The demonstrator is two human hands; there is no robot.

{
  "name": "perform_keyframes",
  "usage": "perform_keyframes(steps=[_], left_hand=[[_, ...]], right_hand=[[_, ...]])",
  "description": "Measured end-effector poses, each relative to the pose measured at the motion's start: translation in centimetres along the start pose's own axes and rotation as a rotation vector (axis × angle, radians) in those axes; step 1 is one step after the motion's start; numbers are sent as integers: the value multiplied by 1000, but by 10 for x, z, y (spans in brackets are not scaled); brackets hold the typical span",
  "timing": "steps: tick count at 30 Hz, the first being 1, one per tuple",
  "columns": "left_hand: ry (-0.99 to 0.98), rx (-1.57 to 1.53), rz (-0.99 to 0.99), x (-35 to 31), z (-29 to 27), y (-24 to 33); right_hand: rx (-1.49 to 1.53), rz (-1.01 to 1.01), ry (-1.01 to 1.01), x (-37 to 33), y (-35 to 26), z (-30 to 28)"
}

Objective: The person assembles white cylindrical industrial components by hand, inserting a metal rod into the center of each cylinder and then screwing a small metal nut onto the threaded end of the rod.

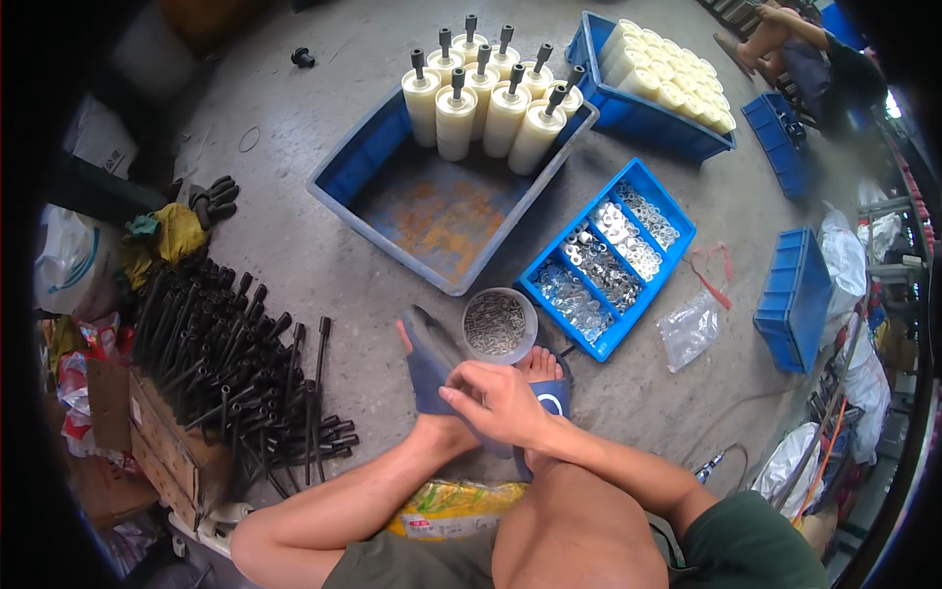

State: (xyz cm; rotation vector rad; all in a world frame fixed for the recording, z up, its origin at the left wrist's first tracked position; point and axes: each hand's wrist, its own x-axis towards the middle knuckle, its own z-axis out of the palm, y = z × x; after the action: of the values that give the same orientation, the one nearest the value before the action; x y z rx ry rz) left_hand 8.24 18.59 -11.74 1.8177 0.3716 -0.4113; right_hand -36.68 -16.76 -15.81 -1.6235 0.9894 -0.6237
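Right grip point(496, 401) curled, can't tell if pinching; left grip can't tell. Round whitish plastic tub point(531, 326), silver pins point(495, 324) inside, just beyond right.

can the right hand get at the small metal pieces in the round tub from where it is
Probably yes: the right hand is close by on the near side of the round tub, whose top is open, and nothing appears to cover the small metal pieces.

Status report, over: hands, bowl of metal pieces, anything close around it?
Right hand over slippers, grip unclear; left hand not visible. Bowl upright, metal pieces inside. Slippers close beside it.
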Motion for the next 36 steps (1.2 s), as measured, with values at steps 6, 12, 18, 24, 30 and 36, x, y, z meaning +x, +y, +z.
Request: perform_keyframes(steps=[6, 12, 18, 24, 30, 36], left_hand=[[166, 152, -18, 44, -17, -29], [521, 361, 167, 72, -53, 19], [81, 295, 1210, -8, 142, 158], [-774, 399, 1049, -197, 390, 89], [-862, 485, 1360, -265, 565, 14], [-785, 940, 1631, -271, 664, 33]], right_hand=[[-12, -9, 4, -1, 5, -7], [-26, 72, 80, 14, 4, -20], [260, 87, 287, 86, 20, -78], [828, 363, 332, 225, 49, -115], [1061, 745, 502, 321, 102, -103], [972, 890, 406, 348, 123, -99]])
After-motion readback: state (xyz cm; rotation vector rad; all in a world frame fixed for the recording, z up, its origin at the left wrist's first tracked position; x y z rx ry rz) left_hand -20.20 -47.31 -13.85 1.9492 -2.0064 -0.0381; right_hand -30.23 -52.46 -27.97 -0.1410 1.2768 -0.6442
